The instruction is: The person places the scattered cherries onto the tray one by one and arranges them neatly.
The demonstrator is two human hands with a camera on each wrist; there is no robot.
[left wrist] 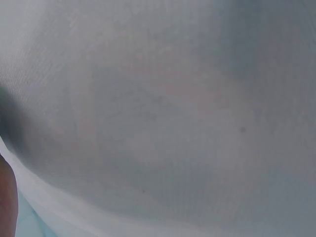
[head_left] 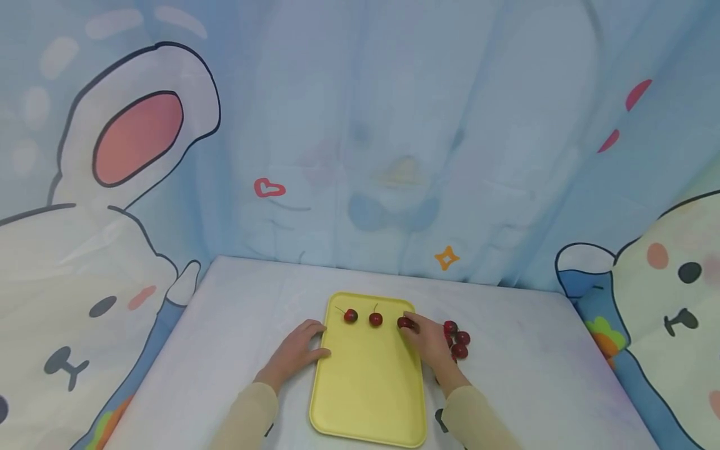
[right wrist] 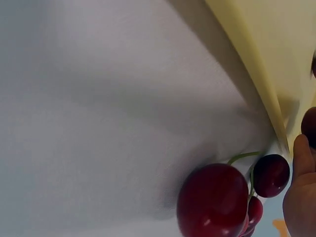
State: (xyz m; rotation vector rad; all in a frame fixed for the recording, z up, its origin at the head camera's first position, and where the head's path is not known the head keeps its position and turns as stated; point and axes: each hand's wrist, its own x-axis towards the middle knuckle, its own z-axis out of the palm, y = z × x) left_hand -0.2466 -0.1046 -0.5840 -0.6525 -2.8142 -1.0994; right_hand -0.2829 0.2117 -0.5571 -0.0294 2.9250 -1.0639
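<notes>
A yellow tray [head_left: 368, 387] lies on the white table, two cherries with stems, the left one [head_left: 350, 316] and the middle one [head_left: 375, 319], near its far edge. At the tray's far right corner my right hand [head_left: 430, 344] pinches a third cherry [head_left: 404, 322]; in the right wrist view that cherry [right wrist: 309, 126] is at the right edge beside the fingers of the hand [right wrist: 301, 197]. My left hand [head_left: 295, 351] touches the tray's left rim, thumb and fingers apart. The left wrist view shows only a sliver of the hand [left wrist: 7, 200].
Several cherries [head_left: 460, 350] lie in a cluster on the table right of the tray, partly hidden by the right hand and wrist; the right wrist view shows a large cherry [right wrist: 212, 200] close up. A blue curtain [head_left: 394, 125] with cartoon prints stands behind the table [head_left: 534, 375].
</notes>
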